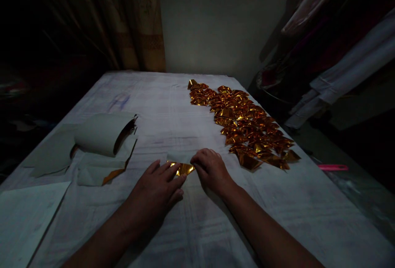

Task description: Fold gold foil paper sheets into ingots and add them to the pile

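A small sheet of gold foil paper [185, 169] with a pale back lies on the table in front of me, its near part folded so the shiny side shows. My left hand [159, 185] rests on its left end, fingers stretched out and apart. At the right end, my right hand [211, 169] pinches the paper's edge between thumb and fingers; part of that edge is hidden. Many folded gold foil pieces [243, 120] lie in a long heap beyond my right hand.
Curled pale sheets with gold undersides [98, 134] lie on the left, near a flat white sheet [27, 214]. A pale cloth covers the table [148, 99]. A curtain [135, 21] hangs behind, clothes [354, 66] at the right. A pink handle [333, 167] shows past the table's right edge.
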The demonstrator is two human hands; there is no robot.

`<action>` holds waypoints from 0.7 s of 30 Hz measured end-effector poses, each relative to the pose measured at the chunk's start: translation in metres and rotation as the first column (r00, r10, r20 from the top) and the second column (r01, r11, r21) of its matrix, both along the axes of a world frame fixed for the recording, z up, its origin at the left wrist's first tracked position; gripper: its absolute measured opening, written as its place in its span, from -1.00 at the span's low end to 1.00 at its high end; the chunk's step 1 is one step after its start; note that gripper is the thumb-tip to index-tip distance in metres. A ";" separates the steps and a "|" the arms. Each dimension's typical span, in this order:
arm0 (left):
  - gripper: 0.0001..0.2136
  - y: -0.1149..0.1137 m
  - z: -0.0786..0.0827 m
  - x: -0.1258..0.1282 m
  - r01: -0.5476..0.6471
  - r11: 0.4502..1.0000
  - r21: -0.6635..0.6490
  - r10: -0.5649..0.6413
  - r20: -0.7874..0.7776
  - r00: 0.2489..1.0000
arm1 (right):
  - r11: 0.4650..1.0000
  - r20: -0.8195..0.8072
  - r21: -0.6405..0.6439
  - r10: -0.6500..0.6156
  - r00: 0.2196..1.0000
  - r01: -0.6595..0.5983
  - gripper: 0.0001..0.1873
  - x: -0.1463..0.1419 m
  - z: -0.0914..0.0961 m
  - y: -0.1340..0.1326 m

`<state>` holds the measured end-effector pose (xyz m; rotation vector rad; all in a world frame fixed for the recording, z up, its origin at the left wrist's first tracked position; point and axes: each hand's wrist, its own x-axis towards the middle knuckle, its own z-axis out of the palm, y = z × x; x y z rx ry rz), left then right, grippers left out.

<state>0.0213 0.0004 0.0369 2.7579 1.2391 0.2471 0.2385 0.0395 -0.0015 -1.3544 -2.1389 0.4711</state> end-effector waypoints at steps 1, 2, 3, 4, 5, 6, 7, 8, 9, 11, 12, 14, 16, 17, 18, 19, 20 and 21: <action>-0.73 0.000 0.000 0.000 -0.001 1.000 0.000 0.001 0.002 1.000 | 1.000 -0.004 0.005 0.007 1.000 -0.007 -0.79 0.001 -0.002 0.001; -0.73 0.000 0.000 0.000 0.001 1.000 -0.001 -0.001 0.003 1.000 | 1.000 -0.001 0.013 0.008 1.000 -0.008 -0.77 0.003 -0.002 0.002; -0.74 0.001 0.001 0.000 0.004 1.000 0.001 -0.004 0.007 1.000 | 1.000 0.005 0.026 0.002 1.000 -0.002 -0.77 0.004 -0.003 0.002; -0.74 0.001 0.001 0.000 0.004 1.000 0.006 -0.005 0.011 1.000 | 0.999 0.013 0.046 -0.009 1.000 0.008 -0.77 0.005 -0.002 0.001; -0.75 0.002 0.001 0.000 0.003 1.000 0.015 -0.003 0.016 1.000 | 0.997 0.021 0.076 -0.020 1.000 0.018 -0.80 0.005 0.000 -0.001; -0.75 0.002 0.001 0.001 -0.001 1.000 0.025 0.001 0.022 1.000 | 0.993 0.030 0.112 -0.022 0.999 0.019 -0.82 0.005 0.003 -0.004; -0.76 0.003 0.001 0.002 -0.002 0.999 0.034 0.001 0.030 1.000 | 0.988 0.040 0.153 -0.013 0.999 0.007 -0.85 0.004 0.006 -0.008; -0.76 0.003 0.000 0.003 0.000 0.999 0.041 -0.001 0.045 0.999 | 0.982 0.052 0.188 0.009 0.999 -0.019 -0.86 0.003 0.009 -0.012; -0.76 0.004 -0.001 0.003 0.006 0.999 0.044 -0.009 0.070 0.998 | 0.976 0.068 0.209 0.045 0.997 -0.059 -0.86 0.002 0.011 -0.017; -0.74 0.006 -0.004 0.003 0.028 0.999 0.045 -0.034 0.134 0.990 | 0.970 0.111 0.199 0.121 0.986 -0.142 -0.83 -0.001 0.015 -0.026; -0.74 0.007 -0.006 0.002 0.029 0.998 0.051 -0.037 0.170 0.985 | 0.970 0.130 0.179 0.141 0.981 -0.163 -0.81 -0.003 0.016 -0.029; -0.76 0.009 -0.010 -0.003 -0.021 0.997 0.072 0.004 0.230 0.973 | 0.977 0.155 0.144 0.136 0.979 -0.158 -0.77 -0.005 0.015 -0.033; -0.77 0.013 -0.012 -0.012 -0.092 0.992 0.089 0.067 0.258 0.964 | 0.983 0.153 0.130 0.110 0.982 -0.131 -0.72 -0.006 0.014 -0.034; -0.79 0.015 -0.013 -0.016 -0.111 0.990 0.088 0.085 0.260 0.962 | 0.984 0.148 0.125 0.105 0.983 -0.124 -0.70 -0.006 0.013 -0.034; -0.80 0.017 -0.013 -0.020 -0.108 0.992 0.072 0.087 0.249 0.965 | 0.985 0.144 0.119 0.105 0.984 -0.122 -0.69 -0.006 0.013 -0.033; -0.81 0.019 -0.013 -0.024 -0.098 0.994 0.053 0.083 0.234 0.969 | 0.986 0.142 0.113 0.107 0.984 -0.123 -0.69 -0.006 0.012 -0.033; -0.81 0.020 -0.013 -0.027 -0.085 0.996 0.040 0.074 0.221 0.973 | 0.986 0.142 0.107 0.110 0.984 -0.125 -0.69 -0.005 0.012 -0.033; -0.81 0.022 -0.013 -0.029 -0.076 0.997 0.033 0.068 0.209 0.976 | 0.987 0.140 0.103 0.110 0.984 -0.125 -0.67 -0.005 0.012 -0.032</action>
